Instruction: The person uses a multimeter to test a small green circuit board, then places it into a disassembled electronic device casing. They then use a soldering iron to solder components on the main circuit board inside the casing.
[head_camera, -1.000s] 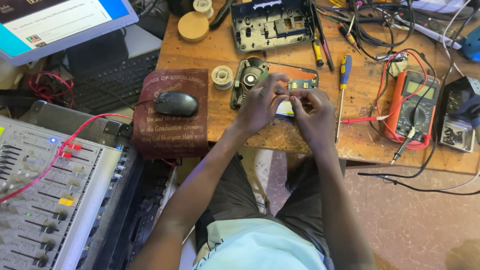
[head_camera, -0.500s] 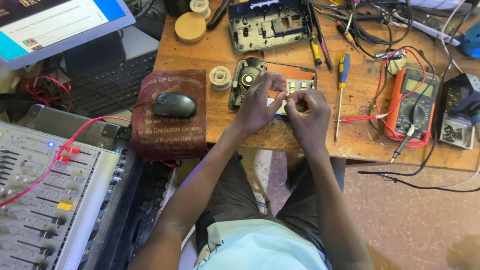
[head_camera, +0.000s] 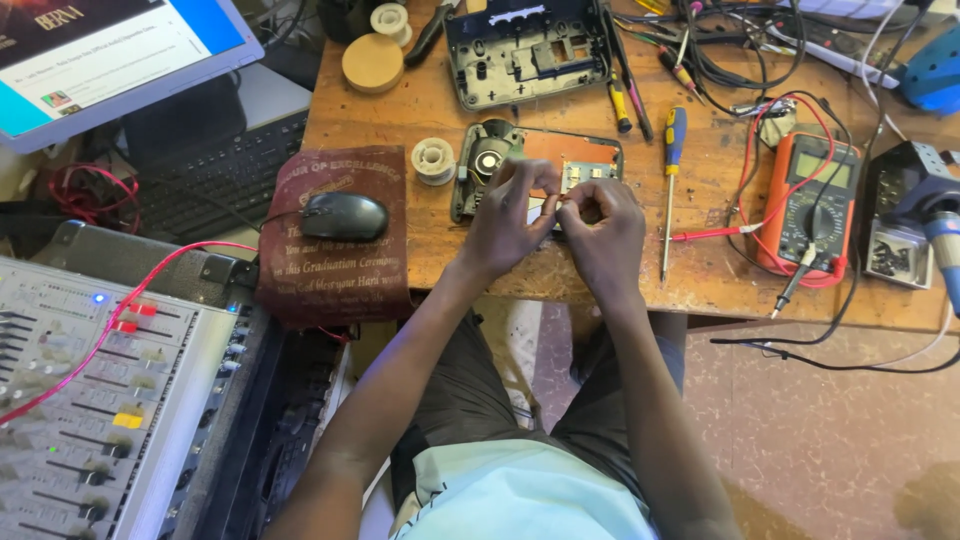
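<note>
Both hands, left (head_camera: 505, 215) and right (head_camera: 600, 225), pinch something tiny together just above the opened radio (head_camera: 535, 165), steadying it; screwdriver (head_camera: 672, 180) right of the grip.

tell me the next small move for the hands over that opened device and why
Probably keep both hands steady and ease the small part down. The left hand and right hand pinch something tiny together right over the opened device; what it is cannot be told.

Electronics repair workshop, multimeter (head_camera: 812, 205), screwdrivers (head_camera: 672, 170)
</note>
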